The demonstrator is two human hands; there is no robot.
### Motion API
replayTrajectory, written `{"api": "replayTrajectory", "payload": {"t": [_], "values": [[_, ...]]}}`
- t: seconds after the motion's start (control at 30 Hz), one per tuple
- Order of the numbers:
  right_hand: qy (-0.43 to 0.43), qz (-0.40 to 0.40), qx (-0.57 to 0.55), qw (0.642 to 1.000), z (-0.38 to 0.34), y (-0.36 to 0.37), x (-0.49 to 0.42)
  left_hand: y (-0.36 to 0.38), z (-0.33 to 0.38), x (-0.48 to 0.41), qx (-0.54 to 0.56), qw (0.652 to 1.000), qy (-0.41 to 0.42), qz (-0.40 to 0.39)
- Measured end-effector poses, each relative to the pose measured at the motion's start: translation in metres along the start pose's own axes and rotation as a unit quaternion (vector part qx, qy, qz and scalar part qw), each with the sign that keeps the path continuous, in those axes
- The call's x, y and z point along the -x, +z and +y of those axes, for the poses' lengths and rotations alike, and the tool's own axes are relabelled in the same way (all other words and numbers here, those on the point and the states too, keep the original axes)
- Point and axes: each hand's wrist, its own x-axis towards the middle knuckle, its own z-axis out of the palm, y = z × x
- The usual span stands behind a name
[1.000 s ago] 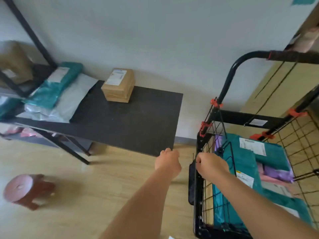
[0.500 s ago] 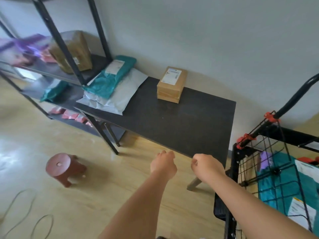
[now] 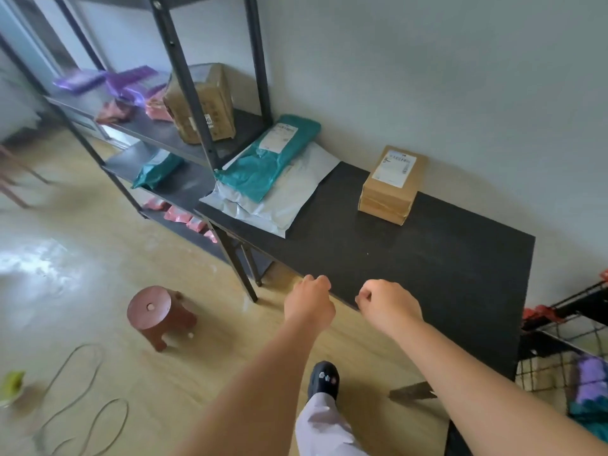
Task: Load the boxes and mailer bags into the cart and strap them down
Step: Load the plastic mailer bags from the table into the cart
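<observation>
Pale wood flooring is running under a black table (image 3: 427, 264) that is standing against a grey wall, with a dark metal shelf rack (image 3: 184, 93) just beside its left end; the head view is the only one.

The cart (image 3: 543, 370) is showing only as a corner of wire mesh at the right edge. A purple mailer bag (image 3: 590, 380) and a teal one (image 3: 589, 419) are already lying inside it, so loading is looking partly done (how full the cart is cannot be told from this sliver).

Plenty is still waiting. A small cardboard box (image 3: 390, 185) is sitting on the table near the wall, and well to its left a teal mailer bag (image 3: 266, 162) is lying on top of white mailer bags (image 3: 279, 205). On the rack, a large cardboard box (image 3: 200, 103) is standing on an upper shelf and another teal bag (image 3: 158, 169) is lying on the shelf below. Whether the rack's parcels belong to this load cannot be told.

The left hand (image 3: 309, 301) and right hand (image 3: 388, 307) are reaching forward over the table's near edge, the fingers of both curled in and holding nothing, well short of the box and the bags.

No strap is showing over the cart, so, judging by this, strapping down is lying ahead. A thin cord (image 3: 82, 390) is lying looped on the floor.
</observation>
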Motion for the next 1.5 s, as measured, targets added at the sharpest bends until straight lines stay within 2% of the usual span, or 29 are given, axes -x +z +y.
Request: {"api": "replayTrajectory", "payload": {"t": [0.47,0.73,1.13,1.33,1.5], "values": [[0.003,0.002,-0.036,0.999,-0.087,-0.066,-0.166,-0.094,-0.014,-0.171,0.012,1.0,-0.017,0.016],[0.006,-0.021,-0.034,0.999,-0.114,-0.077,-0.208,-0.127,-0.034,-0.221,0.013,0.999,-0.041,0.025],[0.078,0.008,-0.141,0.987,-0.174,-0.093,-0.291,-0.192,-0.059,-0.33,0.011,0.999,-0.003,0.038],[0.123,0.028,-0.259,0.958,-0.203,-0.098,-0.339,-0.214,-0.074,-0.391,0.01,0.999,0.035,0.033],[0.139,0.033,-0.301,0.943,-0.22,-0.095,-0.365,-0.224,-0.084,-0.423,0.013,0.997,0.063,0.041]]}}
